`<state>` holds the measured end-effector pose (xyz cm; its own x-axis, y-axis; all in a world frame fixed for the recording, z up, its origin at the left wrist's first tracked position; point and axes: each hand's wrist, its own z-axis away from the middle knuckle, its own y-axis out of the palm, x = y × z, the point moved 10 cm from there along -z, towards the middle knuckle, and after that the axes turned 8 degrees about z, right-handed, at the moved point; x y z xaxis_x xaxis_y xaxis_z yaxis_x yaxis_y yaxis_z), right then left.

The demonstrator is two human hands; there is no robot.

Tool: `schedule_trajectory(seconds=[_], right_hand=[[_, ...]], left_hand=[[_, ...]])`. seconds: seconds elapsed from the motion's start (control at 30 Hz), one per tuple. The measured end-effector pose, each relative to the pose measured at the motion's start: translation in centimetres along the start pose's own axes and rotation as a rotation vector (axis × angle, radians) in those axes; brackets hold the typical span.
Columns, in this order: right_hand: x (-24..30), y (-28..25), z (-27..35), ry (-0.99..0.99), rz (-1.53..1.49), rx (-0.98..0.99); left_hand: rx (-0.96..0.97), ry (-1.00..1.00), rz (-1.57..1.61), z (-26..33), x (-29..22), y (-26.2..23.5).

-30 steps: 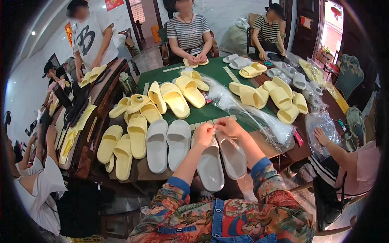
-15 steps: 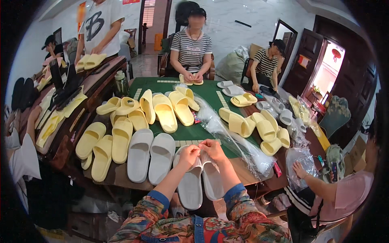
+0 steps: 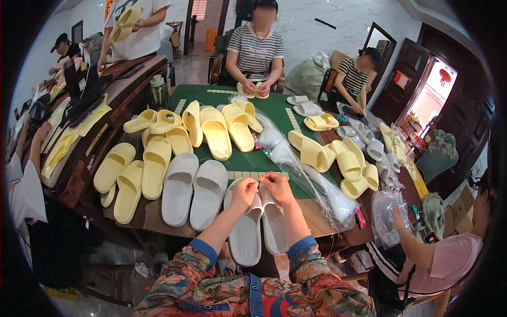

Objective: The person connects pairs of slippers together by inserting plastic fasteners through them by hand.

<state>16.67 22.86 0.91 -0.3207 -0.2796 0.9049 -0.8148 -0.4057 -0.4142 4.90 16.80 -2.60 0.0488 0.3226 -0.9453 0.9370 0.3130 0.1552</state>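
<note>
**Head view: pair of grey slippers held together at the bench edge**

Your left hand (image 3: 244, 191) and right hand (image 3: 277, 186) both pinch the toe end of a pair of grey slippers (image 3: 257, 227). The fingers are closed narrow on it, and the soles are pressed side by side, probably to keep the two aligned as one unit. The pair hangs over the near edge of the bench (image 3: 274, 108), heels toward you.

Just left of the pair lie two more grey slippers (image 3: 194, 193), flat and parallel. Further left are rows of yellow slippers (image 3: 138, 174).

Right of the pair lies a heap of clear plastic bags (image 3: 306, 174); I cannot tell their contents. A neighbour's hand (image 3: 395, 216) grips another clear bag (image 3: 388, 214).
</note>
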Motion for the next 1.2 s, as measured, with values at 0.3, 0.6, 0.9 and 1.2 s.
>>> schedule_trajectory(seconds=[0.3,0.6,0.9,1.2], right_hand=[[0.6,-0.9,0.4,-0.087,0.031,-0.126],[1.5,-0.3,0.9,-0.18,0.2,-0.099],[3.1,0.2,1.6,-0.235,0.229,-0.065],[3.1,0.1,1.8,-0.212,0.265,-0.068]], left_hand=[[-0.065,-0.055,0.022,-0.3,0.1,-0.6],[0.073,-0.096,0.079,-0.7,1.1,-0.2],[-0.079,-0.03,0.14,-0.3,0.6,-1.0],[-0.079,-0.097,0.245,0.2,0.4,-1.5]])
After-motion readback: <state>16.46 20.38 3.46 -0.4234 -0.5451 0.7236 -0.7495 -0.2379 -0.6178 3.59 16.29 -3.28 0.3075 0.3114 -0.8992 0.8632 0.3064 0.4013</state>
